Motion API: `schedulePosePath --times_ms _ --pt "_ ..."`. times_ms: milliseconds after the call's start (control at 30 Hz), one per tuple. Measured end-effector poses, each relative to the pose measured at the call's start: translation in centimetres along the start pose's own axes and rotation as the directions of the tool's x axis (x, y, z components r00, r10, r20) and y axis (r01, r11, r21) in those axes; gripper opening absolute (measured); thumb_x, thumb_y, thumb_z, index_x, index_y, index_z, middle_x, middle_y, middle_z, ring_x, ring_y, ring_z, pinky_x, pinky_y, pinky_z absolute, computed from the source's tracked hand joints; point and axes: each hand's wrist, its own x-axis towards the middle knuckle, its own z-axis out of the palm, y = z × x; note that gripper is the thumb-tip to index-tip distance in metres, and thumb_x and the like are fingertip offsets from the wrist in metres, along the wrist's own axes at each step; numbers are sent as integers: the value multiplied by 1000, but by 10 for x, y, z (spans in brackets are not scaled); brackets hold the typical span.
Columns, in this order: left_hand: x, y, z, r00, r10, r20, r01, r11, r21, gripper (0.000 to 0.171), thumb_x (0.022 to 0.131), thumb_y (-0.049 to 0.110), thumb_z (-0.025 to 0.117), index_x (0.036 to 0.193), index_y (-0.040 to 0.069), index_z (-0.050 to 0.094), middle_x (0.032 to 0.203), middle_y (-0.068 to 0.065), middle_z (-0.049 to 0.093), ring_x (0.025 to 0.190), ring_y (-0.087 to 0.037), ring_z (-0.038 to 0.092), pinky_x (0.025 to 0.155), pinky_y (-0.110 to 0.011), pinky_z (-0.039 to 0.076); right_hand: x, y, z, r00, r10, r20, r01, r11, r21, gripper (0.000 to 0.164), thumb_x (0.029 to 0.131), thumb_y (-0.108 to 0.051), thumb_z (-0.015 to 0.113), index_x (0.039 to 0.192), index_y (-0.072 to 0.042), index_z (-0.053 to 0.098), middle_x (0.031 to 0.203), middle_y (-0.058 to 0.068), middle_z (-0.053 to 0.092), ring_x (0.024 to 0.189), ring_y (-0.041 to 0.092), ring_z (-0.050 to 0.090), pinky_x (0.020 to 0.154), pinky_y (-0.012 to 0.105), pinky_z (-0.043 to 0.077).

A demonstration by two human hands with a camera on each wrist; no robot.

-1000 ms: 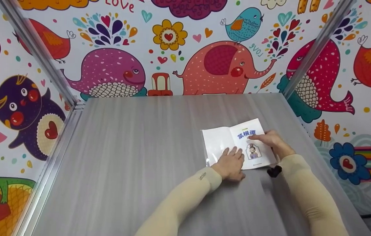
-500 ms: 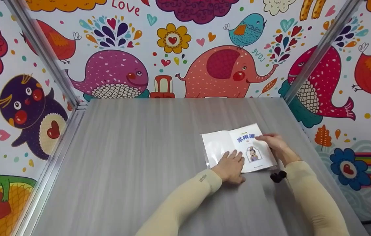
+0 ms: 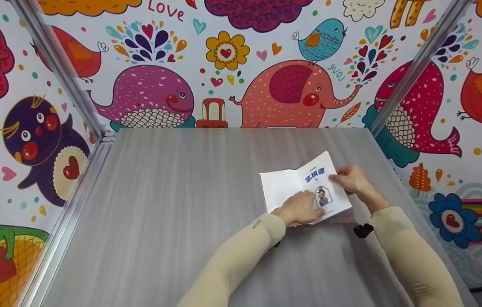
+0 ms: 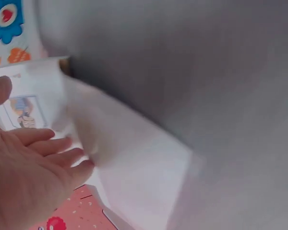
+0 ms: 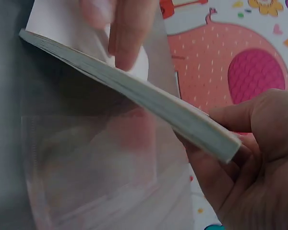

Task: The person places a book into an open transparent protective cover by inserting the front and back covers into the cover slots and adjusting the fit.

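Note:
A booklet (image 3: 282,184) lies open on the grey table, its right side showing blue lettering and a small cartoon figure. My right hand (image 3: 353,180) grips the outer edge of its page block (image 5: 134,98), thumb on top and fingers underneath, tilting it upward. Beneath the block, a clear plastic cover flap (image 5: 101,167) shows in the right wrist view. My left hand (image 3: 298,208) lies over the lower inner part of the spread, hiding some of it. In the left wrist view its fingers (image 4: 57,146) are loosely extended beside the blank left leaf (image 4: 134,158), which stands raised.
The grey tabletop (image 3: 172,204) stretches left and front of the booklet. Cartoon-printed walls (image 3: 138,94) rise at the back and sides. Metal frame posts (image 3: 59,68) stand at the corners, and a rail (image 3: 62,226) runs along the left edge.
My right hand has gone from touching the title page to gripping its outer edge, and the right side has tilted up. My left hand has shifted slightly up and turned over the pages.

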Motion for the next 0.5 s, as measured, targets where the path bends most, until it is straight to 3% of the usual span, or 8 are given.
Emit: schedulePosePath --times_ms 133,267,367,500 --pt "1 5 -11 999 -40 -30 34 983 -180 72 112 56 55 161 4 54 155 -8 67 140 -19 66 121 -31 52 -7 -16 6 999 -50 -1 50 999 -9 39 108 -29 75 122 7 78 85 -3 76 72 7 71 64 23 63" --pt "1 11 -22 990 -117 -72 81 921 -381 82 111 61 53 167 2 48 166 -13 62 151 -25 62 125 -35 50 -12 -24 12 998 -60 28 59 997 40 43 106 -35 79 122 5 82 82 -6 75 70 8 73 66 24 66" --pt "1 14 -29 980 -175 -89 116 880 -462 87 110 65 54 171 3 44 173 -14 55 160 -28 55 130 -38 47 -13 -26 15 996 -68 65 61 993 100 46 108 -35 77 127 6 80 83 -7 78 71 7 76 68 26 68" --pt "1 15 -33 972 -217 -87 142 842 -520 89 108 65 56 173 7 41 177 -13 49 166 -29 47 134 -41 42 -13 -27 20 992 -87 96 68 980 186 48 109 -34 74 129 9 78 77 -9 78 70 4 77 66 26 67"
